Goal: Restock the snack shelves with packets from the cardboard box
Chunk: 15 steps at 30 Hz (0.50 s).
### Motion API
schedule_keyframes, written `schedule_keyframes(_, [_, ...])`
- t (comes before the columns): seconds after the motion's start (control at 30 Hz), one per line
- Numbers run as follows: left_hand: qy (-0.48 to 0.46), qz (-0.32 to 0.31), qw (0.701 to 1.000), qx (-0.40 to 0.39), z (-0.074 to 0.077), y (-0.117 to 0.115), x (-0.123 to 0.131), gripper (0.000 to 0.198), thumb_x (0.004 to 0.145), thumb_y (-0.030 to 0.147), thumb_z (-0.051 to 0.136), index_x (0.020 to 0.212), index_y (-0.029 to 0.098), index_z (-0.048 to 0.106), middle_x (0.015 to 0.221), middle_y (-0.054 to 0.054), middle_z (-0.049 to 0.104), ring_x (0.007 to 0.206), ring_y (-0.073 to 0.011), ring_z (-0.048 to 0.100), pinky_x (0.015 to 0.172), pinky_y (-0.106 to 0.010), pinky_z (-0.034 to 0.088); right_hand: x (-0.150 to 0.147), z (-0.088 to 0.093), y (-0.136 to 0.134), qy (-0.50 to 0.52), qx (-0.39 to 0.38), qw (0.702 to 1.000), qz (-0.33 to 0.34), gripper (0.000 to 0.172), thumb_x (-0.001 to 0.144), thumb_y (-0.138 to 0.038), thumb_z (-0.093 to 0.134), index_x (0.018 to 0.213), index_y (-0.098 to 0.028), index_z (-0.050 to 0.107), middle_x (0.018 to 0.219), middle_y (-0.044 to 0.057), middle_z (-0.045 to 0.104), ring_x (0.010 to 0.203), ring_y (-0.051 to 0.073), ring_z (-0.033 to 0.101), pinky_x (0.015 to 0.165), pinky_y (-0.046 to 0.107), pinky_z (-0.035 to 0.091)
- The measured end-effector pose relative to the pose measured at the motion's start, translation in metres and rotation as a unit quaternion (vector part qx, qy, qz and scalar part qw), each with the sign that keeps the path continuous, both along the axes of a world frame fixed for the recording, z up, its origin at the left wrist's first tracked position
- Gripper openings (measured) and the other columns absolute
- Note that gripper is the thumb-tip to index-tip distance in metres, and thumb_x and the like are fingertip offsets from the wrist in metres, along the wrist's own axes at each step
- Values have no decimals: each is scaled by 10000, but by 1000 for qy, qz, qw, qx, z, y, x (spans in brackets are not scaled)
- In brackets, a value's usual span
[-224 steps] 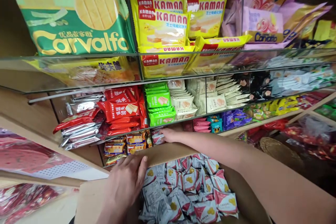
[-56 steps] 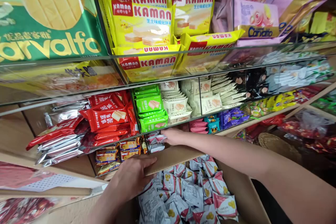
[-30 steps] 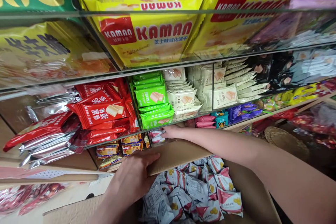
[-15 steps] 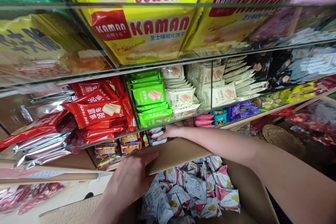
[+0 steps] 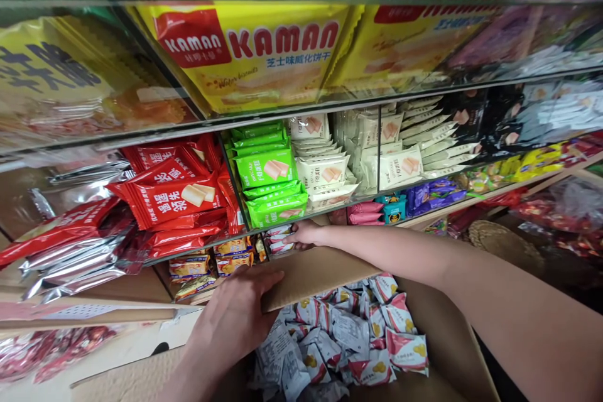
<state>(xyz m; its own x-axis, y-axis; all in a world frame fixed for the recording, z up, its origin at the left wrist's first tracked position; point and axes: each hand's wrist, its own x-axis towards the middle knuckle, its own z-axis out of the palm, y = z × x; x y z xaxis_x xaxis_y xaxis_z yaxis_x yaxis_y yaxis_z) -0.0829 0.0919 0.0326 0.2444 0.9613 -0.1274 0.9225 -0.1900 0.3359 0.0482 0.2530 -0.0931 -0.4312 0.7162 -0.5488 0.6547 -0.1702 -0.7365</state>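
Observation:
My left hand (image 5: 238, 308) is closed on the raised flap (image 5: 320, 273) of a cardboard box, fingers over its upper edge. Inside the box lie many small white-and-pink snack packets (image 5: 348, 333) in a loose heap. Beyond the flap, my right hand (image 5: 306, 233) reaches into a low shelf compartment. Its fingers are bent against a small stack of white-and-pink packets (image 5: 279, 239) there, and the fingertips are partly hidden.
Green packets (image 5: 266, 169) and cream packets (image 5: 325, 173) fill the glass-fronted shelf just above my right hand. Red packets (image 5: 176, 195) are at left. Large yellow wafer bags (image 5: 277, 56) stand higher up. Orange packets (image 5: 233, 254) sit beside the low compartment.
My right hand has shifted slightly at the stack, and its fingers show a little differently against the packets. My left hand keeps its place on the flap.

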Motion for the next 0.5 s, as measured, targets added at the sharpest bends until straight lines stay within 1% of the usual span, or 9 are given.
schedule_keyframes(0.1, [-3, 2, 1000, 1, 0, -1, 0, 482, 647, 161, 518, 1101, 299, 604, 1122, 15, 638, 1014, -191, 591, 880, -310, 452, 3, 0, 2, 1, 11, 1000, 16, 420, 547, -456, 761, 743, -158, 539, 449, -41, 502, 363, 79, 443, 323, 176, 338])
schedule_keyframes(0.17, [-3, 6, 1000, -4, 0, -1, 1, 490, 639, 158, 530, 1103, 300, 603, 1123, 15, 637, 1019, -194, 589, 888, -320, 449, 5, 2, 3, 4, 12, 999, 30, 445, 517, -447, 778, 772, -161, 551, 466, -46, 506, 370, 75, 433, 336, 178, 338])
schedule_keyframes(0.33, [-7, 16, 1000, -13, 3, 0, 2, 506, 626, 146, 554, 1109, 290, 602, 1127, 2, 636, 1034, -203, 580, 900, -334, 441, 6, 5, 3, 13, 11, 998, 69, 553, 458, -359, 822, 908, -163, 569, 640, -19, 604, 503, 94, 520, 449, 192, 423])
schedule_keyframes(0.5, [-5, 18, 1000, -19, 5, 0, 2, 498, 635, 170, 553, 1111, 313, 596, 1133, 12, 633, 1026, -205, 585, 875, -338, 452, 9, 11, -1, -3, 32, 993, 115, 561, 488, -340, 810, 970, -155, 588, 780, 25, 657, 654, 142, 588, 566, 217, 463])
